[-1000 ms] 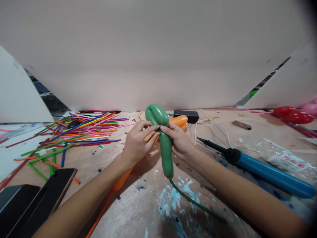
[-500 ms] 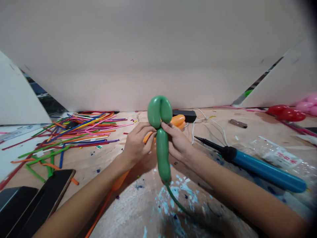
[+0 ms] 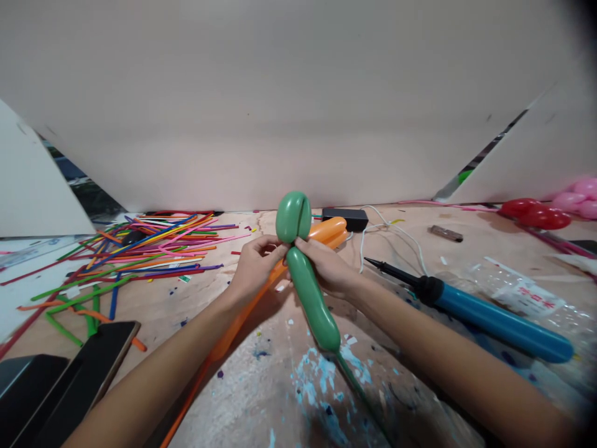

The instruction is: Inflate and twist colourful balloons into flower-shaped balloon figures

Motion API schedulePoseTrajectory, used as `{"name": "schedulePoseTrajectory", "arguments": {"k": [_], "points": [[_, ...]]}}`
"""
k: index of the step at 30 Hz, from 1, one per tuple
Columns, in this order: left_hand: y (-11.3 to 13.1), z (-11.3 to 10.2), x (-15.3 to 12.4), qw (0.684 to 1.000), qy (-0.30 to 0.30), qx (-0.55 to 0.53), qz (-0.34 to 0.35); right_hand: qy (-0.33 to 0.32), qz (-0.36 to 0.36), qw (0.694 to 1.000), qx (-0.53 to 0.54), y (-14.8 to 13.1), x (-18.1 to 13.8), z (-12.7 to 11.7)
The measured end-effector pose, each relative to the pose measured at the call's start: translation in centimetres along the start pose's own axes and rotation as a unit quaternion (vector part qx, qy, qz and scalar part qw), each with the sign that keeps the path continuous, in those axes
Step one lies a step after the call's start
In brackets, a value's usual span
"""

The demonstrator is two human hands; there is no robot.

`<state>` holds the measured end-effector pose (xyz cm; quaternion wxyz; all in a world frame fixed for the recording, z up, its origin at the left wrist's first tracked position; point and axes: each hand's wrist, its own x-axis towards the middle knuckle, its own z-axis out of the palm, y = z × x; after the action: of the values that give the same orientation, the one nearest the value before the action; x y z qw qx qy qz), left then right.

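Observation:
Both hands pinch a green modelling balloon (image 3: 311, 298) at its twist, above the wooden table (image 3: 261, 386). My left hand (image 3: 254, 267) closes on the joint from the left, my right hand (image 3: 326, 267) from the right. Above the twist stands a folded green loop; below it a long green segment slants down to the right and ends in a thin uninflated tail. An orange balloon (image 3: 329, 229) lies behind the hands, and its flat tail runs under my left forearm.
A heap of uninflated coloured balloons (image 3: 140, 249) lies on the left. At the right lie a blue hand pump (image 3: 489, 317) and a clear plastic bag (image 3: 522, 289). A black adapter with white cable (image 3: 345, 218) sits at the back; a phone (image 3: 93, 367) lower left; red and pink balloons (image 3: 541, 211) far right.
The green loop has turned from face-on to edge-on at the twist. The long lower segment has swung from hanging straight down to slanting right.

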<state>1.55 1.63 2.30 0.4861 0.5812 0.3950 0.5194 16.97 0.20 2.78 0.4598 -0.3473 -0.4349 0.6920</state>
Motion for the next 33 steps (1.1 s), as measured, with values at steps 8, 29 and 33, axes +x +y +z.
{"name": "schedulePoseTrajectory", "arguments": {"k": [8, 29, 33], "points": [[1.1, -0.5, 0.2, 0.999, -0.034, 0.012, -0.025, -0.048, -0.021, 0.995, -0.083, 0.1, 0.3, -0.8], [0.6, 1.8, -2.2, 0.966, -0.171, -0.114, -0.156, -0.002, -0.16, 0.972, -0.17, -1.6, 0.2, -1.7], [0.7, 1.7, -2.2, 0.97, -0.186, -0.078, -0.137, 0.014, -0.175, 0.948, -0.264, -2.0, 0.1, -2.0]]}}
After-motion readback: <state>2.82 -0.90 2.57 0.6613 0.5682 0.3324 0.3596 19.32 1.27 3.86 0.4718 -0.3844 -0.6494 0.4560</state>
